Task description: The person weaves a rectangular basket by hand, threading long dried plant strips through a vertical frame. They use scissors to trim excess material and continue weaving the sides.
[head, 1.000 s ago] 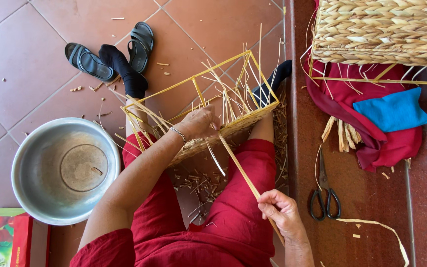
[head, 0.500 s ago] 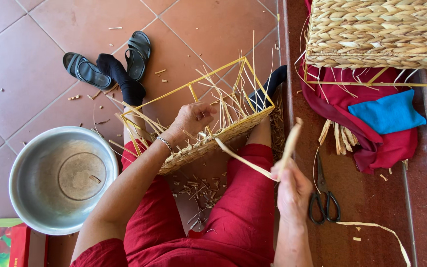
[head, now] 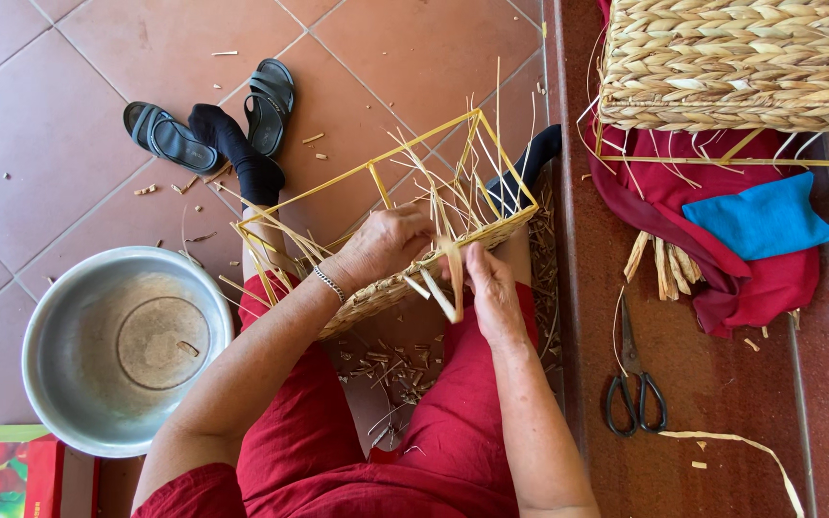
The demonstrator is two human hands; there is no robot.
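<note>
Straw strip (head: pixel 450 278) between both curled hands

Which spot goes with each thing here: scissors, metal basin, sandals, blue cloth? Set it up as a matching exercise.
Things:
1. scissors
2. metal basin
3. sandals
4. blue cloth

Places:
A. on the red fabric under the finished basket
B. tiled floor, beside the left forearm
C. tiled floor, beyond the wire frame
D. brown step, right of the right arm

Pairs: 1-D, 2-B, 3-C, 4-A
</note>
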